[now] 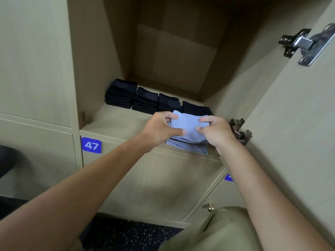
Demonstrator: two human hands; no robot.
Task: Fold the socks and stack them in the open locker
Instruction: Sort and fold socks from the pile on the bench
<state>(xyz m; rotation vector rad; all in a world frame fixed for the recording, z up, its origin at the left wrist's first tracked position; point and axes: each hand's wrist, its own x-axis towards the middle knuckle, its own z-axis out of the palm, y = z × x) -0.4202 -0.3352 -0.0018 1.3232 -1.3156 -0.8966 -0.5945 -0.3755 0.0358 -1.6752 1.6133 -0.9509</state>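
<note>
Both hands on the light blue sock [188,127] at the front edge of the open locker [116,122] floor: left hand [161,129] grip pinches its left side, right hand [215,131] grip pinches its right side. Sock is part-folded, lower layers hanging just over the lip. Behind it, four stacks of dark folded socks [145,100] sit in a row, rightmost touching the blue one.

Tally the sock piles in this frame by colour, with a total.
Dark sock stacks on the locker shelf: 4
Light blue sock bundle, gripped by the left hand and right hand: 1
Total: 5
</note>
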